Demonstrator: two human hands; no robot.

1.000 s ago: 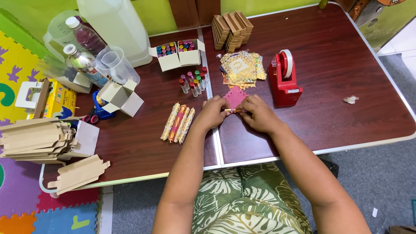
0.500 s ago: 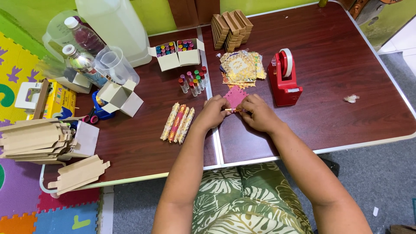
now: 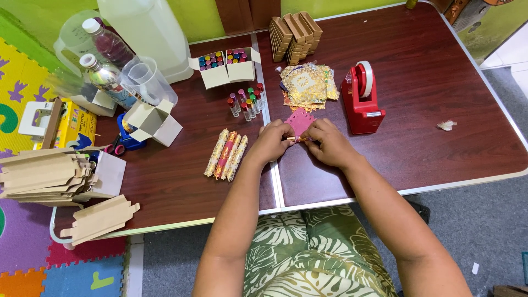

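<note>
Bare forearms, green leaf-print garment [image 3: 308,247]

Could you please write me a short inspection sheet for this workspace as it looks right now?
Surface: dark brown folding table, seam down the middle.
Job's things: pink paper and a small tube, at both hands.
Clutter: wrapped tubes, vials, patterned papers, tape dispenser, flat cartons, bottles.
Hands: left hand and right hand pinch the tube together.
Cables: nothing seen.
Surroundings: foam mat, grey floor.
</note>
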